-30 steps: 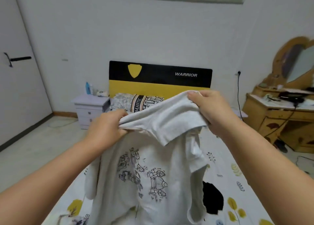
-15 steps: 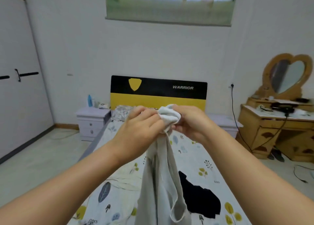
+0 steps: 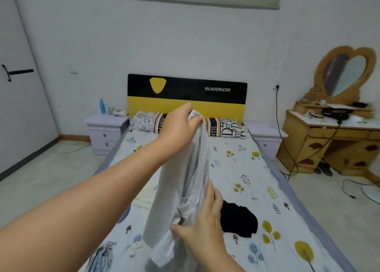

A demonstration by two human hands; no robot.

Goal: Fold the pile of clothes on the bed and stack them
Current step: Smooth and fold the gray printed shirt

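Note:
A white T-shirt [image 3: 181, 191] hangs lengthwise above the bed [image 3: 267, 191], folded in half along its length. My left hand [image 3: 178, 126] pinches its top end high up, in front of the headboard. My right hand [image 3: 201, 224] grips the shirt lower down at its right edge, fingers curled into the fabric. A black garment [image 3: 238, 220] lies flat on the leaf-patterned sheet just right of my right hand. A pale crumpled garment [image 3: 144, 197] lies on the sheet behind the hanging shirt, and another garment [image 3: 100, 255] lies at the lower left.
Printed pillows [image 3: 226, 128] lie at the yellow-and-black headboard [image 3: 185, 95]. White nightstands [image 3: 104, 132] flank the bed. A wooden dresser [image 3: 333, 140] with a heart-shaped mirror stands at the right, with cables on the floor. A wardrobe door [image 3: 18, 99] is at the left.
Both hands held the shirt's top together half a second ago. My right hand has let go there, slid down and taken the shirt lower; my left hand holds the top alone.

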